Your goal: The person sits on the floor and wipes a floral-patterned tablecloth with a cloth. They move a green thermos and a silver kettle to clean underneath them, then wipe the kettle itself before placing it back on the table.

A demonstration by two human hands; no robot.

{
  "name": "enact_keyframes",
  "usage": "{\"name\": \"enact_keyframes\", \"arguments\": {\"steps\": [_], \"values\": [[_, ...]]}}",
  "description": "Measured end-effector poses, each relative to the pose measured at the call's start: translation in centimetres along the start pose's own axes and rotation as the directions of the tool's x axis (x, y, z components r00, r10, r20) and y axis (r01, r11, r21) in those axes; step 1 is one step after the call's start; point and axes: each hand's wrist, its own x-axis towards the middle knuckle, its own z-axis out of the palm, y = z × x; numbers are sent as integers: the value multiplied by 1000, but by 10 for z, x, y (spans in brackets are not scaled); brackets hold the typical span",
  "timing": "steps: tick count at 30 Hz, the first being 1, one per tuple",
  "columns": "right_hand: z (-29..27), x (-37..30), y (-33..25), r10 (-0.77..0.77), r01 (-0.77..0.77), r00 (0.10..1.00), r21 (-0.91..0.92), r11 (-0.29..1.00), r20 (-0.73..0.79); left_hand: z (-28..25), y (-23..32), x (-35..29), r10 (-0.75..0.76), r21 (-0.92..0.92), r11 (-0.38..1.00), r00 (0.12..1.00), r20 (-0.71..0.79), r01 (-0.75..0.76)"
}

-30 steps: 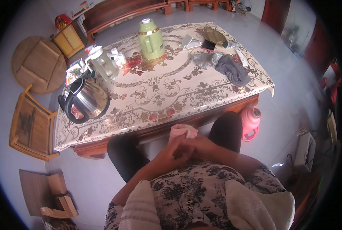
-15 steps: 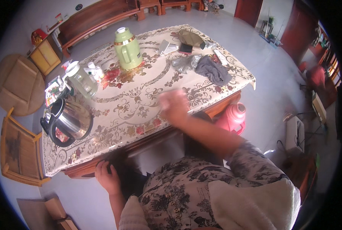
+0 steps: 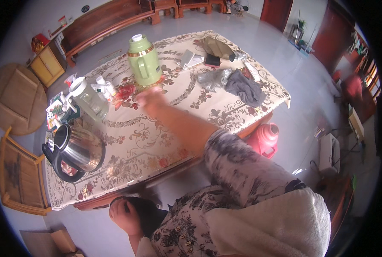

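Note:
My right hand (image 3: 151, 99) is stretched over the table, just in front of a pale green thermos (image 3: 144, 64) with a gold band and white stopper. Motion smears its fingers, so I cannot make out whether it grips anything. Below the near table edge, my left hand (image 3: 126, 215) is curled beside a dark rounded shape; what its fingers hold, if anything, is hidden. A steel kettle (image 3: 84, 147) with a black handle and lid stands at the near left. Behind it is a clear glass jug (image 3: 90, 100) with a white lid.
White bottles (image 3: 104, 88) stand by the jug. On the flowered tablecloth (image 3: 156, 145), a grey cloth (image 3: 245, 88), clear plastic wrapping (image 3: 214, 79), a dark phone (image 3: 212, 61) and an olive pouch (image 3: 218, 47) lie at the right. A pink thermos (image 3: 266, 139) stands beyond the table's right front edge.
My right hand has moved left and farther across the table, toward the green thermos. My left hand has dropped slightly and stays below the table edge. The view has shifted a little.

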Motion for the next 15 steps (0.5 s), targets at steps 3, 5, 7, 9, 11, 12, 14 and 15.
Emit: {"name": "enact_keyframes", "arguments": {"steps": [3,5,7,9,11,12,14,15], "values": [[-41,-2,116,398,-409,912,209,888,97,-8,-2,-5,-37,9,999,999,-26,37],[-63,-26,178,542,-541,840,-29,840,25,-13,-3,-5,-35,0,999,999,-29,35],[-53,-27,200,502,-474,865,-329,817,1,-15,-5,-5,-73,7,997,997,-16,73],[-68,-14,150,632,-567,773,-379,731,61,-16,-8,-7,-94,24,995,995,-30,95],[-62,-2,108,584,-447,765,-430,784,270,7,-29,-17,-117,137,983,993,-28,120],[-46,2,75,434,-400,874,-183,898,220,6,-28,-20,-129,142,981,991,-33,133],[25,14,28,181,-183,983,-200,963,-26,-9,-11,-8,-97,89,991,995,-20,98],[29,14,-19,4,-2,1000,-172,985,7,-17,-1,-2,-75,38,996,997,-22,75]]}}
